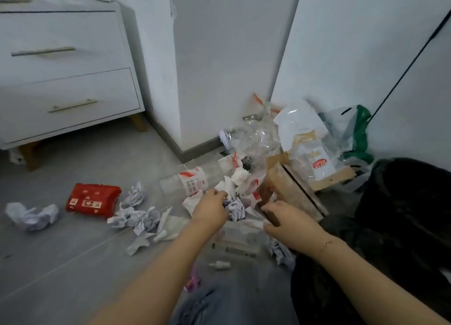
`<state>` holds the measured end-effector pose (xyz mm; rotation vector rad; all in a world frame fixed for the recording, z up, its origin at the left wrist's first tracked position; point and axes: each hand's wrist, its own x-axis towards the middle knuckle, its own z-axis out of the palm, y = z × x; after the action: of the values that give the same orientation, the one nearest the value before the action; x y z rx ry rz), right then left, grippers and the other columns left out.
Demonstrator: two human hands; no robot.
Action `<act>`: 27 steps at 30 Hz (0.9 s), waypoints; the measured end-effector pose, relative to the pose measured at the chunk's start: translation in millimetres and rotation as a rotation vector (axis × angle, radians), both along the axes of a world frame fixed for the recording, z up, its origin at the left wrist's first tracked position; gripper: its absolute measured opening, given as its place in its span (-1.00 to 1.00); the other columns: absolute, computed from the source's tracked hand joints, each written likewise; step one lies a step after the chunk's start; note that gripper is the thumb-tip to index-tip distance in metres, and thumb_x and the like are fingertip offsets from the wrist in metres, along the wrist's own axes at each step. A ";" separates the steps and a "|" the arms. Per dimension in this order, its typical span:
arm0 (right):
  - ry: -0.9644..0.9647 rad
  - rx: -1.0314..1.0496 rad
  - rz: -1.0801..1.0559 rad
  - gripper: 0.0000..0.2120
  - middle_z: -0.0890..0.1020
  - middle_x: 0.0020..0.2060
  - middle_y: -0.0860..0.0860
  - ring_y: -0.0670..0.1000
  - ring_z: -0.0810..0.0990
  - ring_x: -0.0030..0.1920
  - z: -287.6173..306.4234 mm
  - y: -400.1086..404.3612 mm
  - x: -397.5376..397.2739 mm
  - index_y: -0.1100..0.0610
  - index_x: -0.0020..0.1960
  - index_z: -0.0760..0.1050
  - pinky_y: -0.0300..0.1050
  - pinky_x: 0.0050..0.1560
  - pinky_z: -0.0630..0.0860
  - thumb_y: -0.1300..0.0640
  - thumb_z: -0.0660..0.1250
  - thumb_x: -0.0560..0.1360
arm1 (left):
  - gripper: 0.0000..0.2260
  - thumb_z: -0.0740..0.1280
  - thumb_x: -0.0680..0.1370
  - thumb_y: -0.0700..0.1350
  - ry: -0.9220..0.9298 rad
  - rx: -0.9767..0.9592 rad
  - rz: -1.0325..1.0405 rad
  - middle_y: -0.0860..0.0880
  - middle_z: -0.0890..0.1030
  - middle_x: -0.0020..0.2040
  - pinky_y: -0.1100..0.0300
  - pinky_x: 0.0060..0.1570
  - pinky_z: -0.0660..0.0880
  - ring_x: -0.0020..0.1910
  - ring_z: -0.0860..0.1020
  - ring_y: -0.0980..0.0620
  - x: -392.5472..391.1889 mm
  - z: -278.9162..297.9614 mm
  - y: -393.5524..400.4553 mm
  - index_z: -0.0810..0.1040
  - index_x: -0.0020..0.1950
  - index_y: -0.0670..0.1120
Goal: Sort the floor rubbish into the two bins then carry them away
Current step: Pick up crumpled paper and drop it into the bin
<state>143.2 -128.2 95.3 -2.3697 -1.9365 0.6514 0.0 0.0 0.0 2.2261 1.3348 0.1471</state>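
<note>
A pile of rubbish [244,178] is being shown spread over a grey tiled floor [73,239], in the corner beside a white wardrobe [224,56], and 2 bare hands are being reached into it from below. The left hand [211,207] is being laid on a crumpled ball of printed paper [234,208], with its fingers curled round the near edge of it. The right hand [288,223] is being pressed, fingers bent, onto a thin white wrapper [253,215] just beside that ball; whether the wrapper is truly being pinched cannot be told. A clear plastic bottle [188,182] is being shown lying on its side just beyond the left hand, its white and red label too blurred to be read. To the left, well apart from the hands, a red packet [92,200] is being shown, with what looks like "W3W" printed on it upside down, and more crumpled paper [31,215] beyond it. Behind the right hand, a brown cardboard box [292,190] and a white bag [307,139] with a red logo, unreadable, are being shown. A black bin bag [402,215] is being seen at the right. A white drawer unit [63,75] with 2 drawers is being shown at upper left.
</note>
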 end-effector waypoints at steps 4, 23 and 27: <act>0.022 0.025 -0.009 -0.58 0.44 0.27 -0.08 -0.05 0.47 0.20 -11.9 2.9 13.2 -0.04 0.39 0.31 -0.17 0.15 0.44 -0.03 0.20 0.54 | -0.53 0.25 0.52 0.10 0.201 -0.058 0.014 -0.12 0.30 0.38 -0.08 0.28 0.34 0.38 0.22 -0.18 38.1 -26.0 10.1 0.33 0.41 0.05; 0.235 0.399 -0.117 -0.74 0.53 0.10 -0.24 -0.23 0.46 0.13 -9.7 -45.7 49.7 -0.06 0.22 0.50 -0.27 0.14 0.43 0.05 0.24 0.54 | -0.37 0.39 0.46 0.12 0.191 -0.130 -0.024 -0.13 0.04 0.48 0.01 0.40 0.28 0.36 0.29 -0.24 63.1 -81.3 -0.8 0.24 0.47 0.09; 0.249 0.446 -0.126 -0.77 0.54 0.09 -0.23 -0.26 0.42 0.15 -13.8 -61.7 54.5 -0.04 0.17 0.54 -0.45 0.15 0.31 0.10 0.26 0.53 | -0.46 0.43 0.45 -0.13 -0.050 -0.054 0.099 -0.12 0.15 0.40 0.10 0.22 0.39 0.22 0.44 -0.17 60.3 -71.2 -16.2 0.37 0.40 0.00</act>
<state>197.7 -189.9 81.5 -2.0101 -1.6117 0.4255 60.3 -16.2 -71.2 2.0997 1.4057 0.1989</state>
